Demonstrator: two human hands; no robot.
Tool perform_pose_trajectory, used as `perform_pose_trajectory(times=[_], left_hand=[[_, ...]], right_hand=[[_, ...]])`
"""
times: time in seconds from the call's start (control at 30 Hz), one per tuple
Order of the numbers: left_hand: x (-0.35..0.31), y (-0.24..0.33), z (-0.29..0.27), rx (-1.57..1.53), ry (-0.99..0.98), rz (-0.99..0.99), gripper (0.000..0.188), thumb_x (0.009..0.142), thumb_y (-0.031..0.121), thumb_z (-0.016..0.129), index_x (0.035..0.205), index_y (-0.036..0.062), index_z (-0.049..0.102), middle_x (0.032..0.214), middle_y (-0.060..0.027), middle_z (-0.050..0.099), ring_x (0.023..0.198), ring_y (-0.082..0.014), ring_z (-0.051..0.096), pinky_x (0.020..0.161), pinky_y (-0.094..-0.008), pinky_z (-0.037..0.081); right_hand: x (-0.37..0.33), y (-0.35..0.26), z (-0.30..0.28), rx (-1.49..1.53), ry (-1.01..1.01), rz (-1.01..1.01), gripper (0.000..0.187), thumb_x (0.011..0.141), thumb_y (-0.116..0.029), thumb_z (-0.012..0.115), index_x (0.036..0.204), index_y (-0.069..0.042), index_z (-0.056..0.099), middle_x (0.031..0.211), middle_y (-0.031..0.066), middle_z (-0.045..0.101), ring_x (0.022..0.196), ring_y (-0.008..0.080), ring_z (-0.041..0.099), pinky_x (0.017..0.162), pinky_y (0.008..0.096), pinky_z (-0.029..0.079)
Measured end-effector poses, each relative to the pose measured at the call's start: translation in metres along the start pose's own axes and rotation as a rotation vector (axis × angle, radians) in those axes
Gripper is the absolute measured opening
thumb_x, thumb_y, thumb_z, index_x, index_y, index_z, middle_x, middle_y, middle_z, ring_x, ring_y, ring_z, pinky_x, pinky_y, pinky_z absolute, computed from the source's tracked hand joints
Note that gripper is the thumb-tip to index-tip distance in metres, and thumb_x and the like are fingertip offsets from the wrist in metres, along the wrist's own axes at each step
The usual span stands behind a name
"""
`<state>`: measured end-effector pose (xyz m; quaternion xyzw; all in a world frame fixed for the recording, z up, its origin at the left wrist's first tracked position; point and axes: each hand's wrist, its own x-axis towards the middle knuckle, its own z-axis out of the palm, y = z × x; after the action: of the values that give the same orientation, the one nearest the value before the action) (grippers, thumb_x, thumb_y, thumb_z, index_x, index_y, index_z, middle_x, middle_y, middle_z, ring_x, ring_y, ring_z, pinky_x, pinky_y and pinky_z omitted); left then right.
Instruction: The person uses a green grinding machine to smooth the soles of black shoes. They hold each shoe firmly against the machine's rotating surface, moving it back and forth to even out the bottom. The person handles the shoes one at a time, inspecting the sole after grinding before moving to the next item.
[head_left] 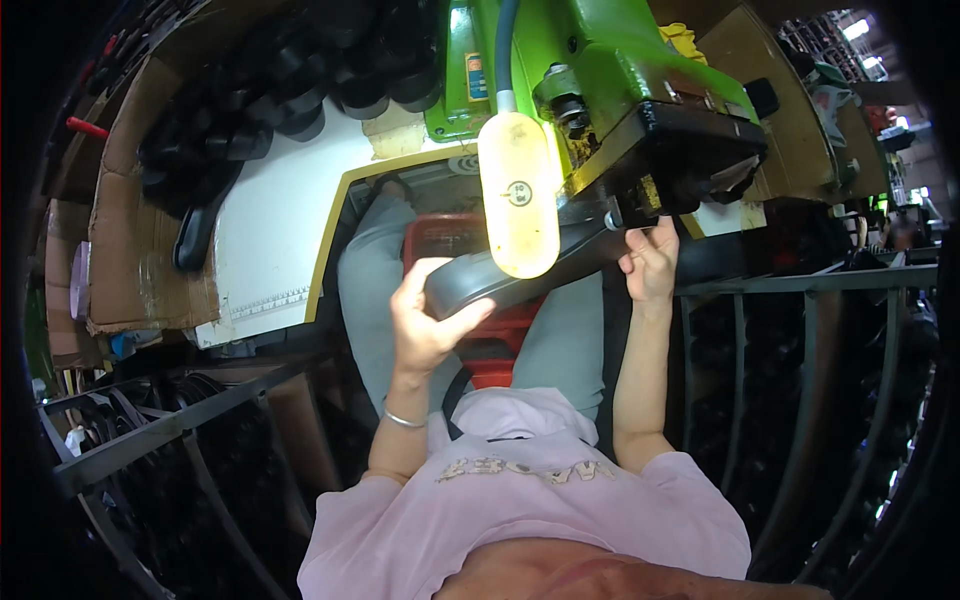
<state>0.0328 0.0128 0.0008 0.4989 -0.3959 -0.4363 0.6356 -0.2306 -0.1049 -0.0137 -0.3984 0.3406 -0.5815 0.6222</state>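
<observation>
Curling round black piece (468, 281), left hand (420, 328) grips; right hand (652, 264) bends, hold unclear; yellow panel (518, 220) intervenes.

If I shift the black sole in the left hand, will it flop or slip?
The black sole will probably act fairly stiff: it reaches from the left hand toward the green machine with no clear sag. Its smooth, slightly shiny surface suggests it might slide in a loose grip.

Mid-frame, your long black piece (582, 252) looks smooth and faintly glossy; top centre, your green machine (640, 50) shows glossy paint; left, the carton (150, 245) is matt cardboard.
</observation>
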Motion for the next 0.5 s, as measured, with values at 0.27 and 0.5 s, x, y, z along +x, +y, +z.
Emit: perform_pose_trajectory(times=[0.27, 0.5], left_hand=[[0.019, 0.008, 0.007, -0.137, -0.016, -0.065, 0.034, 0.071, 0.004, 0.078, 0.100, -0.0004, 0.060, 0.087, -0.0073, 0.066, 0.073, -0.0126, 0.063, 0.061, -0.0243, 0.052], [0.015, 0.016, -0.015, -0.229, 0.043, -0.170, 0.037, 0.071, 0.006, 0.074, 0.104, -0.0010, 0.058, 0.083, -0.0069, 0.065, 0.057, -0.0098, 0.060, 0.041, -0.0200, 0.046]], right_hand=[[-0.002, -0.010, 0.001, 0.042, -0.007, 0.079, 0.031, 0.084, -0.005, 0.070, 0.107, -0.004, 0.050, 0.091, 0.0058, 0.061, 0.060, 0.0057, 0.054, 0.036, 0.0166, 0.032], [-0.014, 0.001, 0.020, 0.073, -0.025, 0.089, 0.030, 0.084, -0.003, 0.070, 0.106, -0.004, 0.049, 0.091, 0.0061, 0.060, 0.059, 0.0049, 0.053, 0.035, 0.0151, 0.031]])
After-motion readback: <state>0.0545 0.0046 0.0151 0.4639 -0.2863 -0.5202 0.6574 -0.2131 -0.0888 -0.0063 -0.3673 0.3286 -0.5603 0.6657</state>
